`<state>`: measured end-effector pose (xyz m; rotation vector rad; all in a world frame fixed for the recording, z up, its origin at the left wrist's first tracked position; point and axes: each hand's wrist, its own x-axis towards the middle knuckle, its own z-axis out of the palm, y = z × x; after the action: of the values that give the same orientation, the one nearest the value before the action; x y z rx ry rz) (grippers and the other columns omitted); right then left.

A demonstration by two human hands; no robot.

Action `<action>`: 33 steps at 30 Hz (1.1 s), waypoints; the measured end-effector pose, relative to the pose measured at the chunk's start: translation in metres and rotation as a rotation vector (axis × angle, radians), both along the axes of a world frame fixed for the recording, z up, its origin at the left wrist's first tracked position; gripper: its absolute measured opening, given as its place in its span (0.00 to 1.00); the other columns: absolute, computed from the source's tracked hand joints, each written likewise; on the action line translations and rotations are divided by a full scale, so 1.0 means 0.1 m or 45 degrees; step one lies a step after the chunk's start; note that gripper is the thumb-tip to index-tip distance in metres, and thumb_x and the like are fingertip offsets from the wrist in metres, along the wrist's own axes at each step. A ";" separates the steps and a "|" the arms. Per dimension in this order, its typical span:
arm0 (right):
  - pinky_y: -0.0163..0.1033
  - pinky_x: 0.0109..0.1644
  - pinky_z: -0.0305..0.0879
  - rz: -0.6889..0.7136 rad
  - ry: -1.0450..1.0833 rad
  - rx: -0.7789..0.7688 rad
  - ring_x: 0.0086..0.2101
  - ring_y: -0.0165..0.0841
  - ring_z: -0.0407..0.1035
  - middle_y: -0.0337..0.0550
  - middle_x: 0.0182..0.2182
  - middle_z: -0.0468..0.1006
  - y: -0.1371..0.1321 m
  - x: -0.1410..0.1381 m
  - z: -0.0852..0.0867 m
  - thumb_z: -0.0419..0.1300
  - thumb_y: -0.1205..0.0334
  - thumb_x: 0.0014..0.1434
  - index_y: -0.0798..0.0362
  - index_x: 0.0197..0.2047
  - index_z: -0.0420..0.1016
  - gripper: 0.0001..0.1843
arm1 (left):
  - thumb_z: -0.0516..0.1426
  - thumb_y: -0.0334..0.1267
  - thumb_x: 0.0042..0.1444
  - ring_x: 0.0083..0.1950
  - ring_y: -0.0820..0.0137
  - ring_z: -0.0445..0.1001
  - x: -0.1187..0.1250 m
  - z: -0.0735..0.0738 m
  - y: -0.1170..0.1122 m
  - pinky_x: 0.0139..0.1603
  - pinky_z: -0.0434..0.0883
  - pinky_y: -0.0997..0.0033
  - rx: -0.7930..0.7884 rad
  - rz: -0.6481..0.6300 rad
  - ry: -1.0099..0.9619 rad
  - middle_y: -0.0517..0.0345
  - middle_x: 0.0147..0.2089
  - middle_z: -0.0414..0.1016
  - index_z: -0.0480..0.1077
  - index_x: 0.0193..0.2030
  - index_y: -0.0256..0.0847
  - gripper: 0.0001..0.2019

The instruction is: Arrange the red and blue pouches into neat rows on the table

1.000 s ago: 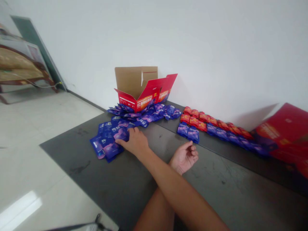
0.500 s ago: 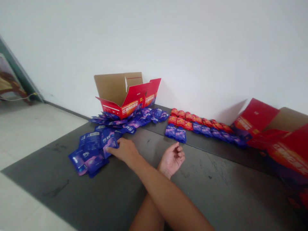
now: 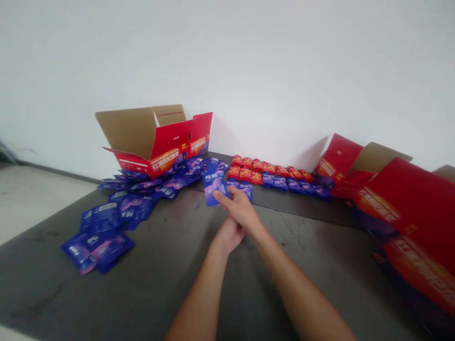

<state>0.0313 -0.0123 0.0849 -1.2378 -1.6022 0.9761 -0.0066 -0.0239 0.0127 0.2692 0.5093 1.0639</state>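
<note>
My right hand is closed on a blue packet, held just above the grey mat near the short end of a row of packets. My left hand lies right under the right wrist, and its fingers are hidden. Red packets and blue packets lie in two neat rows along the wall. A loose heap of blue packets spreads over the mat at the left.
An open red and brown carton lies on its side behind the heap. More red cartons stand at the right. A white wall runs along the back, and pale floor shows at the left.
My right hand took a blue packet from the heap at the left and carried it right toward the rows. The left hand now sits under it. The view swung right.
</note>
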 end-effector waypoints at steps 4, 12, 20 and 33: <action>0.30 0.22 0.54 -0.276 0.103 -0.152 0.23 0.27 0.61 0.40 0.26 0.73 0.04 0.97 -0.10 0.65 0.36 0.53 0.54 0.34 0.73 0.26 | 0.62 0.32 0.56 0.21 0.80 0.59 -0.04 0.04 -0.01 0.20 0.57 0.80 -0.016 -0.033 -0.025 0.66 0.25 0.62 0.63 0.31 0.39 0.10; 0.29 0.19 0.52 -0.581 0.065 -0.319 0.18 0.23 0.56 0.36 0.19 0.69 0.20 1.84 -0.64 0.65 0.40 0.54 0.57 0.29 0.75 0.25 | 0.62 0.31 0.56 0.22 0.79 0.59 -0.12 0.10 -0.01 0.20 0.56 0.80 0.018 0.006 -0.091 0.67 0.25 0.60 0.60 0.32 0.40 0.12; 0.29 0.19 0.54 -0.546 0.069 -0.338 0.16 0.23 0.57 0.38 0.19 0.71 0.33 1.74 -0.77 0.61 0.48 0.61 0.58 0.28 0.77 0.20 | 0.61 0.32 0.56 0.21 0.79 0.58 -0.13 0.09 -0.01 0.19 0.55 0.79 0.042 -0.010 -0.071 0.67 0.25 0.59 0.60 0.31 0.40 0.11; 0.28 0.19 0.59 -0.535 0.065 -0.300 0.17 0.23 0.63 0.43 0.28 0.81 0.46 1.63 -0.89 0.62 0.52 0.61 0.58 0.40 0.80 0.16 | 0.63 0.34 0.54 0.21 0.79 0.58 -0.11 0.08 -0.01 0.20 0.55 0.78 0.040 -0.018 0.004 0.68 0.25 0.59 0.60 0.31 0.40 0.12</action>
<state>0.1943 0.0337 -0.0045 -1.6159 -1.1428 0.9304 -0.0179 -0.0247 0.0204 0.3016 0.4930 1.0587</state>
